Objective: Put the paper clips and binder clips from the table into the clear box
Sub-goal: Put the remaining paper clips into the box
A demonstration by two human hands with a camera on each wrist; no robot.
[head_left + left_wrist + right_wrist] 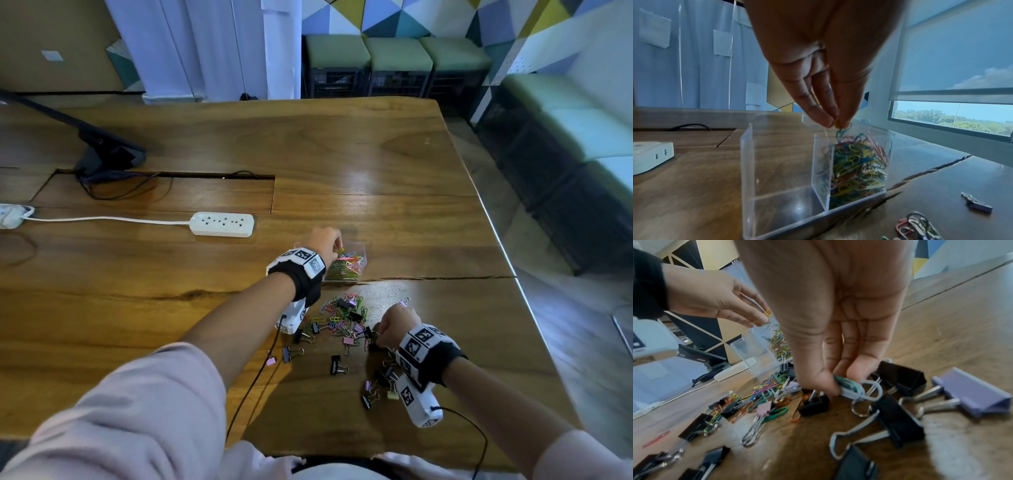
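The left hand [818, 68] hangs over the clear box [748, 162], fingertips pinching a yellow paper clip [837, 124] above the right of its 2 compartments, which is heaped with coloured clips; the left one looks bare. The right hand [838, 321] is down at the pile on the table [394, 154], thumb and fingers pinching a small bunch of paper clips [851, 386] among the binder clips [900, 418]. The wire clips are light, slick and likely to tangle, so a fingertip pinch suits them. The binder clips look stiffer and heavier, best taken by the folded body or wire handles.
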